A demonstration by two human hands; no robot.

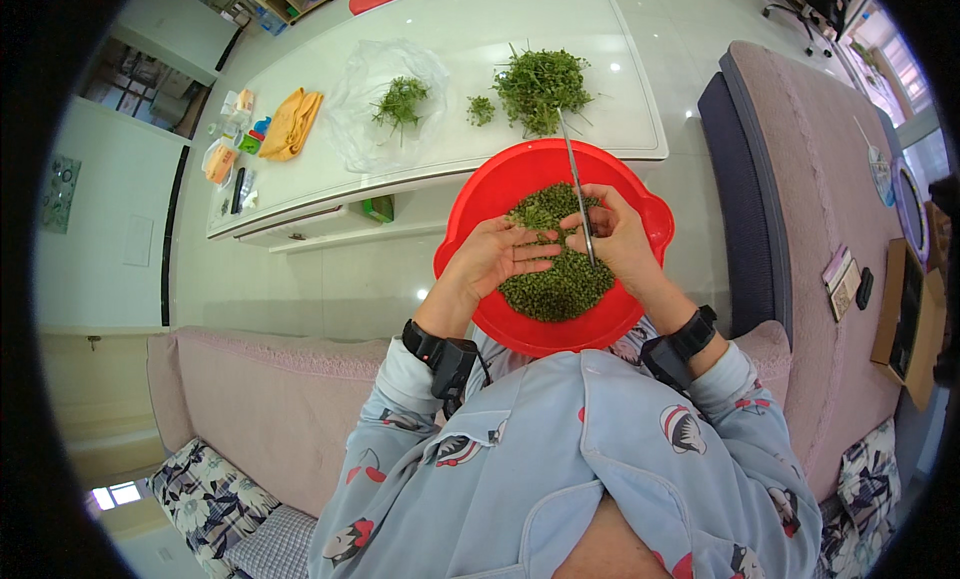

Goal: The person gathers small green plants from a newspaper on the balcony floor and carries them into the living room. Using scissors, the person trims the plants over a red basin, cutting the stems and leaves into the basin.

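Observation:
A red plastic basin point(487, 181) sits at my lap, with a heap of small round green berries point(555, 294), like green peppercorns, inside. Over the heap, my left hand point(499, 256) has its fingers extended and apart, and no held object shows in it. Green bits lie close to its thumb. My right hand point(611, 234) grips a long, thin metal tool point(574, 166). One end of the tool reaches past the basin's far rim and the other points down at the berries; its exact kind is unclear.
On the white table point(465, 140) lie a pile of green sprigs point(544, 91), a small clump point(480, 110), and more sprigs point(401, 101) on a clear plastic bag point(352, 121). A folded yellow cloth point(291, 125) lies left. A pink-covered sofa point(765, 166) stands right, holding an open cardboard box point(900, 324).

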